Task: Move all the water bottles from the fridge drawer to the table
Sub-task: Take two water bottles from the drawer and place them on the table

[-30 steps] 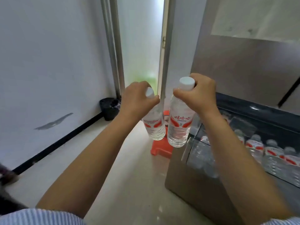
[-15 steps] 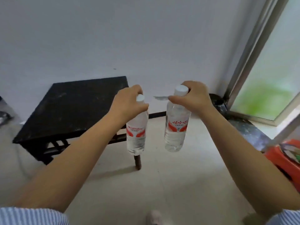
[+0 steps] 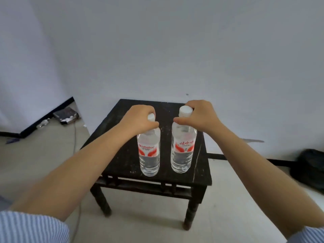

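Observation:
Two clear water bottles with red-and-white labels and white caps hang upright over a small black wooden table (image 3: 122, 155). My left hand (image 3: 138, 119) grips the neck of the left bottle (image 3: 149, 155), fingers curled over its cap. My right hand (image 3: 198, 114) grips the neck of the right bottle (image 3: 183, 149), whose cap shows above my thumb. Both bottle bases are near the table's front edge; I cannot tell whether they touch the top. The fridge drawer is out of view.
The table stands against a white wall on a pale floor. A dark bag (image 3: 310, 167) lies on the floor to the right. A dark flat object (image 3: 67, 115) and a cable (image 3: 75, 137) lie to the left near the black skirting.
The view has swung from the fridge drawer past the doorway to the table. Both hands have carried their bottles from mid-air over the floor to above the tabletop.

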The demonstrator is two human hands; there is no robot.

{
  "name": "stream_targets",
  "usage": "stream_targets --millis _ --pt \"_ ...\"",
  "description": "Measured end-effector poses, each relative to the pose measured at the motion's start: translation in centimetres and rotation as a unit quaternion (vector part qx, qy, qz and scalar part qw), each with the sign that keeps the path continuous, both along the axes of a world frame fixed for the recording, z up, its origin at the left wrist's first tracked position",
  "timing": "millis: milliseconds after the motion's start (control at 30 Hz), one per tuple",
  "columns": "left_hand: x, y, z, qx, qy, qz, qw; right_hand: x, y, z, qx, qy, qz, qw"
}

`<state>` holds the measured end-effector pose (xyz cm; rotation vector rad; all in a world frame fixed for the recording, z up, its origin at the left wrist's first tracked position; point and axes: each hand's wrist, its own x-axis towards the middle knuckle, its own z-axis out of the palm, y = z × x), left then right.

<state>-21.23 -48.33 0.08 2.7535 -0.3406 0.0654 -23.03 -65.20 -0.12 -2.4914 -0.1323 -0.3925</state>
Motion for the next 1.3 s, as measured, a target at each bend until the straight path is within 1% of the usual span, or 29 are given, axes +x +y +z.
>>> stream_targets --millis 167,333,400,467,633,767,900,1033,1100,1167,1300 --pt "9.8 3.2 0.9 0.017 0.008 0.039 0.999 10.3 2.3 0.9 -0.024 0.02 0.01 0.999" --pt "19.6 6.2 0.6 0.017 0.0 0.054 0.998 19.7 5.7 0.0 -0.038 0.05 0.007 0.998" --pt "23.2 7.6 0.2 0.02 0.002 0.037 0.999 23.1 7.2 -0.7 -0.056 0.061 -0.003 0.997" --pt "27.0 9.2 -0.5 0.022 0.008 0.01 1.0 26.5 8.5 -1.5 -0.073 0.092 -0.015 0.993" --pt "37.3 13.3 -1.8 0.044 0.052 -0.047 0.997 35.7 12.0 -2.9 -0.075 0.161 -0.076 0.981" --pt "46.1 15.5 -2.3 0.057 0.076 -0.058 0.994 43.2 15.2 -3.5 -0.091 0.198 -0.09 0.972" --pt "53.3 16.2 -2.9 0.051 0.09 -0.077 0.992 50.6 16.6 -3.9 -0.097 0.215 -0.108 0.966" --pt "60.0 15.9 -4.1 0.052 0.106 -0.078 0.99 57.6 17.6 -5.4 -0.099 0.224 -0.102 0.964" --pt "64.4 15.3 -5.1 0.044 0.113 -0.069 0.99 61.9 17.6 -6.8 -0.097 0.223 -0.103 0.965" --pt "67.1 15.1 -6.0 0.042 0.122 -0.069 0.989 64.2 17.9 -7.8 -0.105 0.225 -0.103 0.963" --pt "73.7 13.9 -8.8 0.038 0.115 -0.076 0.99 70.4 17.7 -10.8 -0.091 0.212 -0.107 0.967"
